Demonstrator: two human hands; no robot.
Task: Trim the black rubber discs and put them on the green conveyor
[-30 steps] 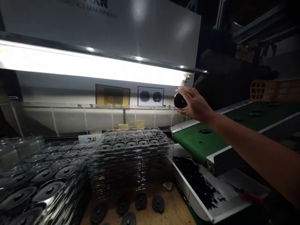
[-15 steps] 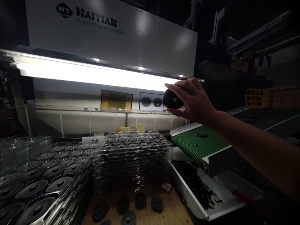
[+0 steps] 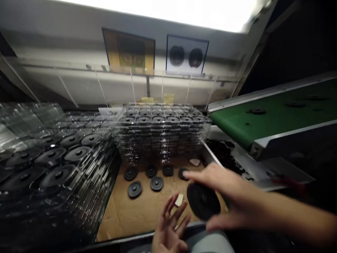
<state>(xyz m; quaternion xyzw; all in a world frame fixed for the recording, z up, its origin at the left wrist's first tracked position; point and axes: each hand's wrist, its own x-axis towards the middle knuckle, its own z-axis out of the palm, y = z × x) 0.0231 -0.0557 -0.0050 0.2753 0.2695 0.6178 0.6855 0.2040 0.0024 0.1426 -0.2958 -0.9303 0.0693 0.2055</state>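
Note:
My right hand [image 3: 223, 186] grips a round black plastic disc [image 3: 203, 201] by its edge, thumb on one side and fingers on the other. A small central boss shows faintly on the disc's face. My left hand [image 3: 171, 228] is just left of it, palm up, fingers spread. Beside its fingertips shows a small off-white piece [image 3: 179, 200]; I cannot tell whether the fingers touch it. Beyond the hands, several similar black discs [image 3: 157, 183] lie knob-up on the brown work surface [image 3: 118, 218]. A second off-white piece [image 3: 195, 162] rests near the back.
Stacked clear trays of discs [image 3: 163, 130] stand behind, with more tray stacks [image 3: 58, 172] at left. On the right, a green conveyor belt [image 3: 237, 123] carries several black parts above a white bin [image 3: 213, 154] of black scraps. A bright lamp [image 3: 168, 10] hangs overhead.
The view has tilted downward. My right hand has brought the disc down from beneath the lamp to above the work surface, and my left hand has come into view.

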